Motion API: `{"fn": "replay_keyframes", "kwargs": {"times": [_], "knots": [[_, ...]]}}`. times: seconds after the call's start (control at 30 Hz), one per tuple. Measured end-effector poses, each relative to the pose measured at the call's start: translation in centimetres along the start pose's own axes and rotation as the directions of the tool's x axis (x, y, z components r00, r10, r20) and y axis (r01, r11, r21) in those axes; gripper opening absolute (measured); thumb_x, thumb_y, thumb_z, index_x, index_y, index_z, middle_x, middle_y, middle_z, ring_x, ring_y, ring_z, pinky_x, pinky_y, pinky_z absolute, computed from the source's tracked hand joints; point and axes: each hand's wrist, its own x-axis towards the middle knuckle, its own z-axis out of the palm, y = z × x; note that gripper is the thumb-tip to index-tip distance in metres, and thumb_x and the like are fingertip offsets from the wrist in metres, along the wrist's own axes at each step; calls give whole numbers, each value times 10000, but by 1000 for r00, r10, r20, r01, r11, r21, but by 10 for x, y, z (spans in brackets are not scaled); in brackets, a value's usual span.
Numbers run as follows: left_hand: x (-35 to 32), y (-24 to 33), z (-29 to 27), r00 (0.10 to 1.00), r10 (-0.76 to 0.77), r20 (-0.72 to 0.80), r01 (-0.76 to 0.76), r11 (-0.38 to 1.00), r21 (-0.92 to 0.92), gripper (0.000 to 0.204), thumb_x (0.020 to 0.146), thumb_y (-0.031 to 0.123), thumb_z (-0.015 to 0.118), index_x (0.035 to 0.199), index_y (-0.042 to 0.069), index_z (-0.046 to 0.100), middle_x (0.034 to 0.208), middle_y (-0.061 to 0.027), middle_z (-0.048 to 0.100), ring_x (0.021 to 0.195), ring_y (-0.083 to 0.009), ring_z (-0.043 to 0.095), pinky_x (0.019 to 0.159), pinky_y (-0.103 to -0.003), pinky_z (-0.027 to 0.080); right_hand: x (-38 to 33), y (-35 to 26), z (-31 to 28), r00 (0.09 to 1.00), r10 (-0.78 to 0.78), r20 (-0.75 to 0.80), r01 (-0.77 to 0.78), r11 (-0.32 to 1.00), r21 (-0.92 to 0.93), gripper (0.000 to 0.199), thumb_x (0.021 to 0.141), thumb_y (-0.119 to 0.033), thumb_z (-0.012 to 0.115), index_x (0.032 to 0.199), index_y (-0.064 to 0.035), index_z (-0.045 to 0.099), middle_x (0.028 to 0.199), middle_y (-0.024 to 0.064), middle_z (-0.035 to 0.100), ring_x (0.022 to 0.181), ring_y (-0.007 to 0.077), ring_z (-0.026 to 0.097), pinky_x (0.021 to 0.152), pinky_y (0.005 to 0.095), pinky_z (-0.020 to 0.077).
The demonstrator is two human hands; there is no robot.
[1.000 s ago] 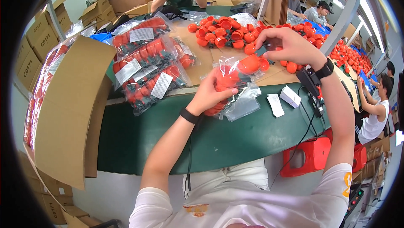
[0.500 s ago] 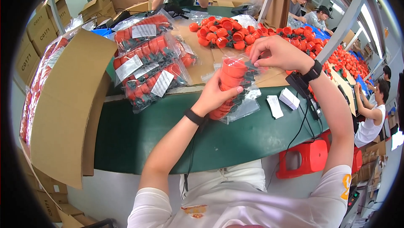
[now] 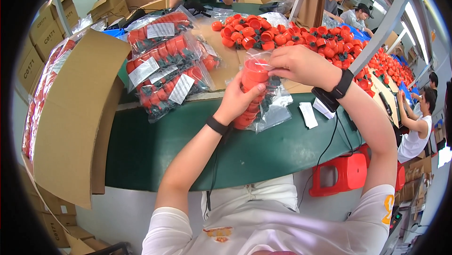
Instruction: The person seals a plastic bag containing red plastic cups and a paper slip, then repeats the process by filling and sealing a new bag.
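Both hands grip one clear plastic bag (image 3: 268, 107) of orange caps (image 3: 252, 90) above the near edge of the green table (image 3: 188, 147): our left hand (image 3: 242, 97) wraps the stacked column from below and behind, while our right hand (image 3: 301, 64) pinches closed at the bag's mouth, fingers on the topmost cap.

Against the frame a second earlier, the caps that sat as a loose bunch in the bag now stand as a tidy upright column, and our right hand has come down from above onto the top of it. We judge that the fill is nearly settled and the bag's mouth is what is being handled.

Around us, from largest to smallest: a big open cardboard box (image 3: 75, 114) stands at our left with filled bags inside; a heap of sealed bags (image 3: 165, 67) with white labels lies on the table's far left; loose orange caps (image 3: 282, 34) spread across the brown sheet beyond; an orange stool (image 3: 341, 175) sits under the table at right; white paper slips (image 3: 308, 114) lie just beside the bag. Co-workers sit across and to the right.
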Motion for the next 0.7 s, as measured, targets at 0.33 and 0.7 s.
{"fn": "replay_keyframes", "kwargs": {"times": [0.33, 0.7], "knots": [[6, 9, -8, 998, 55, -19, -57, 996, -72, 542, 938, 229, 747, 1368, 3, 509, 1246, -73, 642, 1074, -142, 636, 950, -321, 520, 18, 1, -7, 993, -76, -90, 60, 983, -173, 117, 911, -186, 677, 1002, -126, 720, 803, 103, 693, 780, 324, 674, 721, 437, 531], [4, 18, -14, 999, 39, -5, -39, 996, -81, 621, 895, 172, 784, 1408, 26, 466, 1263, -62, 621, 1142, -155, 604, 1007, -334, 486, 8, -13, 10, 797, 381, -469, -30, 800, 599, 195, 985, -110, 639, 1152, -22, 687, 1157, 84, 706, 1075, 160, 670, 919, 322, 536]]}}
